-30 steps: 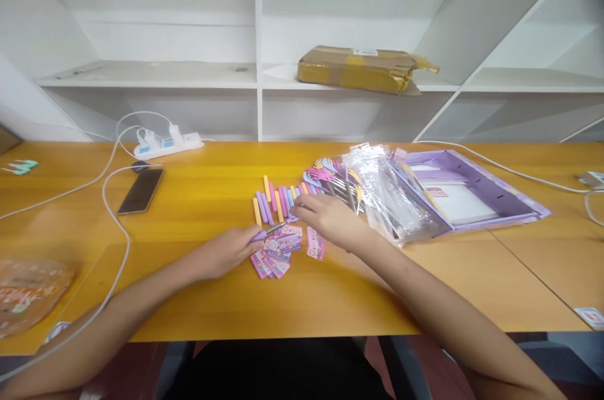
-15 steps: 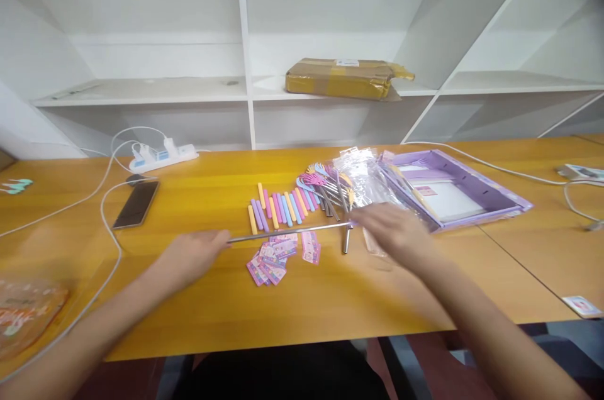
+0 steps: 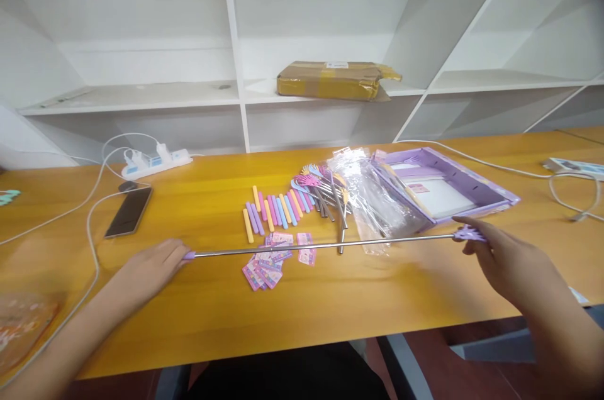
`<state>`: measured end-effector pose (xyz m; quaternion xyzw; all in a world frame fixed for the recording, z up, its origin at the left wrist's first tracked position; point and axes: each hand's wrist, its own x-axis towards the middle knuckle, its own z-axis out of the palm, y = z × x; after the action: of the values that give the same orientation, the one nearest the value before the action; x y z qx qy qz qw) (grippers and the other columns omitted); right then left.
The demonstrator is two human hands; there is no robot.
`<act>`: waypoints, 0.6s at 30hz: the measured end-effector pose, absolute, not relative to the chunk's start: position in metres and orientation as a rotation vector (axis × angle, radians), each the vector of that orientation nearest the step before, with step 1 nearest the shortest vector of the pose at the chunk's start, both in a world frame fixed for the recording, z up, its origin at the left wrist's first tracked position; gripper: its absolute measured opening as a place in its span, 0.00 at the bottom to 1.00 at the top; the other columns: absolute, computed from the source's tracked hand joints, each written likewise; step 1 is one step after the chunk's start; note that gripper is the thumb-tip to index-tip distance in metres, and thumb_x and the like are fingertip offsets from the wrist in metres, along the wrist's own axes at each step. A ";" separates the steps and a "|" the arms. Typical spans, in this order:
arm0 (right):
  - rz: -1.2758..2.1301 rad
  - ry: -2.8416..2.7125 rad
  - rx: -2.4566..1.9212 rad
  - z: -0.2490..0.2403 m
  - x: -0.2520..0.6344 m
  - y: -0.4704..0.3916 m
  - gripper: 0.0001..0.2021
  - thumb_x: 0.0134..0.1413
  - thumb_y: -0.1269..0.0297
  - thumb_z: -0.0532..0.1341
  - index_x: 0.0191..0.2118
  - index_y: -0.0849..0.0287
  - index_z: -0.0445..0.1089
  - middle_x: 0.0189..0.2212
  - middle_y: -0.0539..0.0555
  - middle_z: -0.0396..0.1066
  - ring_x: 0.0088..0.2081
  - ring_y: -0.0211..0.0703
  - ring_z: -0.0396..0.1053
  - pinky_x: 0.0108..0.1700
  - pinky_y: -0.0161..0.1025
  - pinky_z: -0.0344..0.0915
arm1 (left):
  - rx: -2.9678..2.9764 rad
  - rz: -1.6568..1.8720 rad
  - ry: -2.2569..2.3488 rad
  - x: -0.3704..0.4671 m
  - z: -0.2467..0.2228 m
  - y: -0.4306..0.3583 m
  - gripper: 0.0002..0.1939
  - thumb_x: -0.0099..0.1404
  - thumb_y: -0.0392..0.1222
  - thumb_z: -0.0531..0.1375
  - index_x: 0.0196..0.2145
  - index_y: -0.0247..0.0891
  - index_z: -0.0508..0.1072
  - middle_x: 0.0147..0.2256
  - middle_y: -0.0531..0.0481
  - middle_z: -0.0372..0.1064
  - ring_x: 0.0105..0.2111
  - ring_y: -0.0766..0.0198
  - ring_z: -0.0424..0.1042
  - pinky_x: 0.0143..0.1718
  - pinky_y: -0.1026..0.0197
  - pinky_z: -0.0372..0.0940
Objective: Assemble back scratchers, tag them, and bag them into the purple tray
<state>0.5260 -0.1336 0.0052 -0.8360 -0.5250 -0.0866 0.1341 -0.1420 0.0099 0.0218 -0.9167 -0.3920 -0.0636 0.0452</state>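
A telescopic back scratcher (image 3: 330,245) stretches level above the desk, its thin metal rod drawn out long. Its purple grip end is in my left hand (image 3: 153,269), whose fingers are closed around it. At the other end, my right hand (image 3: 512,261) pinches the purple claw-shaped head. Beneath the rod lie small printed cards (image 3: 268,269), most in an overlapping pile and one apart (image 3: 306,250). Behind them are rows of pastel grip sleeves (image 3: 278,210) in yellow, purple, pink and blue. More back scratchers (image 3: 325,186) with coloured claw heads are heaped to their right.
Clear plastic bags (image 3: 372,205) lean against a purple open box (image 3: 491,192) on the right. A phone (image 3: 128,211), a power strip (image 3: 158,164) and white cables occupy the left side. On the shelf sits a taped carton (image 3: 330,80).
My hands have moved apart, the left one leftward and the right one rightward. The back scratcher's rod has lengthened between them.
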 end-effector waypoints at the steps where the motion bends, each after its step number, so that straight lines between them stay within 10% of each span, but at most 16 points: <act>1: -0.193 -1.476 -2.440 0.007 0.527 -0.134 0.16 0.60 0.66 0.56 0.52 0.51 0.72 0.36 0.60 0.80 0.33 0.53 0.76 0.36 0.44 0.65 | -2.786 -0.184 -1.216 -0.141 0.021 0.009 0.22 0.80 0.53 0.45 0.37 0.41 0.72 0.33 0.49 0.73 0.33 0.58 0.74 0.37 0.58 0.66; 6: -0.256 -1.343 -2.553 0.011 0.523 -0.130 0.10 0.61 0.61 0.55 0.28 0.52 0.68 0.26 0.61 0.75 0.22 0.48 0.62 0.30 0.43 0.55 | -2.797 -0.111 -1.377 -0.136 0.018 0.000 0.21 0.79 0.54 0.48 0.36 0.41 0.72 0.33 0.49 0.74 0.32 0.58 0.76 0.35 0.59 0.68; 18: -0.501 -1.417 -2.655 0.022 0.505 -0.105 0.18 0.69 0.62 0.48 0.49 0.63 0.72 0.31 0.70 0.77 0.23 0.51 0.68 0.26 0.42 0.52 | -2.873 -0.422 -0.971 -0.157 0.002 -0.008 0.17 0.80 0.42 0.49 0.56 0.44 0.74 0.45 0.47 0.80 0.42 0.59 0.81 0.46 0.60 0.75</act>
<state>0.5046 -0.1047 0.0217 -0.8693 -0.4641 -0.1640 0.0455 -0.1572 -0.0075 0.0016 -0.9376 -0.3169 -0.1376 0.0400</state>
